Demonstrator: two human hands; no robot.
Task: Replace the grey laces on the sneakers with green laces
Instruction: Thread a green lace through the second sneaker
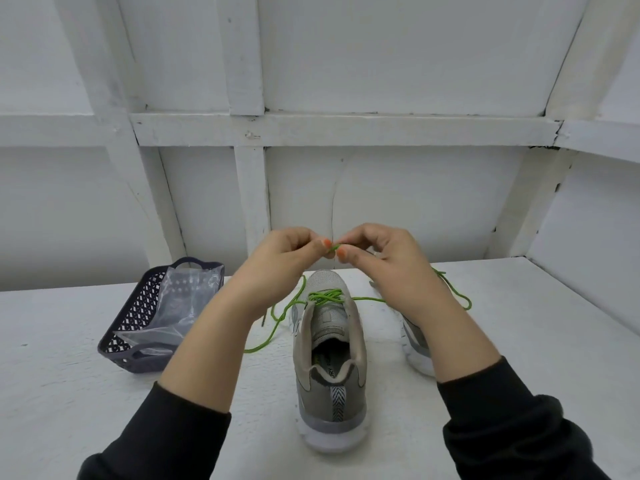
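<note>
A grey sneaker [329, 358] stands in the middle of the white table, heel toward me, with a green lace [325, 296] crossed through its front eyelets. Loose lengths of the lace trail left [273, 332] and right over the table. My left hand [280, 261] and my right hand [384, 261] are raised above the toe, fingertips meeting, and both pinch a short piece of green lace [333, 249] between them. A second sneaker [417, 344] lies to the right, mostly hidden behind my right forearm. Another green lace [457, 292] loops beside it.
A dark plastic basket [138, 327] holding a clear plastic bag [176, 306] sits at the left of the table. White panelled walls enclose the table at the back and the right.
</note>
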